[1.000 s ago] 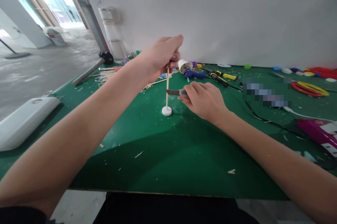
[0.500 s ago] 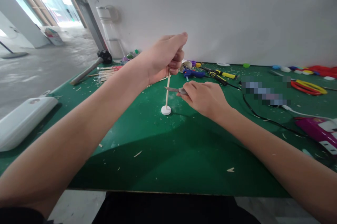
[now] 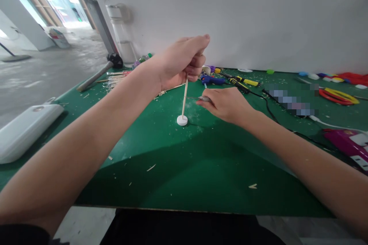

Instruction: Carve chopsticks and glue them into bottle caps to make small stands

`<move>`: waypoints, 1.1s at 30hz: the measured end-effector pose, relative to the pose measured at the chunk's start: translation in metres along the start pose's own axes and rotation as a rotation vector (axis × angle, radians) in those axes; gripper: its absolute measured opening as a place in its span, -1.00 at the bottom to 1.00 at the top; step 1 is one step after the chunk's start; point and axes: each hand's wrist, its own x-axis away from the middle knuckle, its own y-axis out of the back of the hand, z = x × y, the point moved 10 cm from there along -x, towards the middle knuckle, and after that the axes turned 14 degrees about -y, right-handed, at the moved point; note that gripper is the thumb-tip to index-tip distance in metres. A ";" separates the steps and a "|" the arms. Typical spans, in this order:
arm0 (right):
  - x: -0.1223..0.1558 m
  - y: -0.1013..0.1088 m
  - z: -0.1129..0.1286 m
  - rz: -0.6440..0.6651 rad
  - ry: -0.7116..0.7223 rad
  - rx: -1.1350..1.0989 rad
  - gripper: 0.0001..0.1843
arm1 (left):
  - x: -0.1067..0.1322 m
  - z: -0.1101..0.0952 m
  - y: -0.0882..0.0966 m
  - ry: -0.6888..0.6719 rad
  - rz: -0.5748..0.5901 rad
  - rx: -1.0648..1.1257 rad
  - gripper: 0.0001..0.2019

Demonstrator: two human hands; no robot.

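Some done, prob: gripping stick [image 3: 184, 104] on disc [image 3: 182, 122] w/ L hand [image 3: 186, 59], knife [image 3: 205, 99] w/ R hand [image 3: 227, 104], not cut thru yet

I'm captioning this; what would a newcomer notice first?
Likely the thin wooden stick at centre, held by the left hand, its foot at a white disc on the green table. To its right, the right hand holds a knife toward it. Behind that hand lies a blue glue gun.

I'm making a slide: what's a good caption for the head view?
Left hand grips a thin stick rising from a white disc; right hand points a knife toward the stick.
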 end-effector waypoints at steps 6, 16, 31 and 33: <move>0.002 -0.008 -0.002 0.008 -0.057 -0.040 -0.46 | 0.001 -0.001 0.002 0.006 -0.029 -0.010 -0.58; -0.003 0.001 0.000 0.085 -0.065 0.162 -0.44 | -0.001 -0.001 -0.006 -0.004 0.048 0.008 -0.60; -0.018 0.007 0.002 0.437 0.052 -0.086 -0.39 | 0.003 0.005 -0.009 0.061 0.026 0.179 -0.65; -0.013 0.001 0.001 0.531 0.006 -0.177 -0.38 | 0.003 0.008 -0.007 0.101 0.018 0.208 -0.65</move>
